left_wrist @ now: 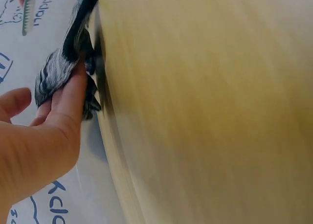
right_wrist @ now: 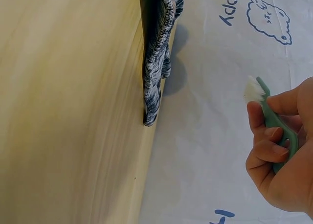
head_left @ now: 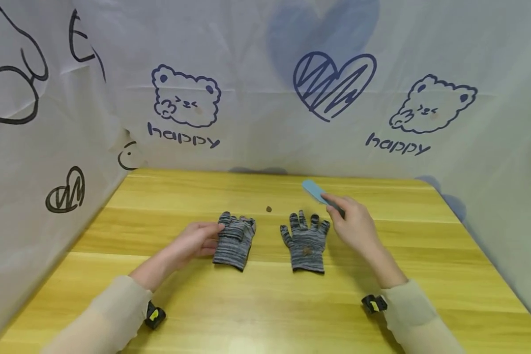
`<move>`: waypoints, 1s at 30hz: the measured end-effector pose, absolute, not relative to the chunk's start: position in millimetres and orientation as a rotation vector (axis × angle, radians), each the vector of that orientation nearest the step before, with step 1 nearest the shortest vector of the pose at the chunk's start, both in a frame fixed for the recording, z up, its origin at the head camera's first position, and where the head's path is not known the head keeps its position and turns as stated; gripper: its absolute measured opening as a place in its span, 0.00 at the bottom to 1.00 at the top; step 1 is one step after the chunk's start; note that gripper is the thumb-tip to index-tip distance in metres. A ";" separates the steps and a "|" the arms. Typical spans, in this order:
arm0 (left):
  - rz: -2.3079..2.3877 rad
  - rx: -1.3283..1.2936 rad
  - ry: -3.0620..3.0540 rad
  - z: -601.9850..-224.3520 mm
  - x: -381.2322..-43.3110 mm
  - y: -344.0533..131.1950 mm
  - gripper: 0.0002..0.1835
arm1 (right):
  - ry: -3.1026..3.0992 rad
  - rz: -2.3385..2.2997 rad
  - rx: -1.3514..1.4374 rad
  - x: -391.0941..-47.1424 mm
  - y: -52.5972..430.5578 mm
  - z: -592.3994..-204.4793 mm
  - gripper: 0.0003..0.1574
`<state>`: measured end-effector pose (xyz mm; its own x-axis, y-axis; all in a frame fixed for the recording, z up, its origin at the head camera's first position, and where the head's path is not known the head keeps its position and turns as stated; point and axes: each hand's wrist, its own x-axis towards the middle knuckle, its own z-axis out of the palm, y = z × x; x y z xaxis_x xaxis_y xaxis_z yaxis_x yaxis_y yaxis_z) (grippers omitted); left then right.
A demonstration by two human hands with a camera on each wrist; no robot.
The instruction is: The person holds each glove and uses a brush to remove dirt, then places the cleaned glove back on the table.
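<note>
Two grey-and-black striped knit gloves lie side by side on the table. My left hand (head_left: 197, 239) grips the left glove (head_left: 234, 246) by its left edge. In the left wrist view its fingers (left_wrist: 68, 94) run under the knit, with the thumb close to the edge. That glove's fingers look folded over. The right glove (head_left: 304, 236) lies flat with fingers spread and a brown stain on its palm. My right hand (head_left: 356, 223) holds a small blue-green brush (right_wrist: 274, 119) with white bristles, above and right of the right glove, apart from it.
On the yellow wood-grain table (head_left: 265, 305), a small brown bit (head_left: 269, 209) lies beyond the gloves, between them. A white cloth (head_left: 256, 59) with drawn bears and hearts hangs behind and at the sides. Black bands (head_left: 154, 314) sit at the wrists.
</note>
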<state>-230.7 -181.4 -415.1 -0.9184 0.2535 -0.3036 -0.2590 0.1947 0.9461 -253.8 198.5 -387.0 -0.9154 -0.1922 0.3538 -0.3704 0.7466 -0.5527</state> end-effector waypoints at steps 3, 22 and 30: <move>1.692 0.012 2.128 -415.3 -232.1 -186.2 0.26 | -2.682 0.922 0.431 -254.4 199.9 -386.7 0.24; 1.236 0.116 2.560 -418.4 -235.6 -200.9 0.20 | -2.708 0.904 0.406 -254.6 202.1 -391.8 0.25; 0.970 0.528 2.903 -417.8 -238.8 -198.5 0.31 | -2.708 0.903 0.416 -256.0 200.9 -391.1 0.25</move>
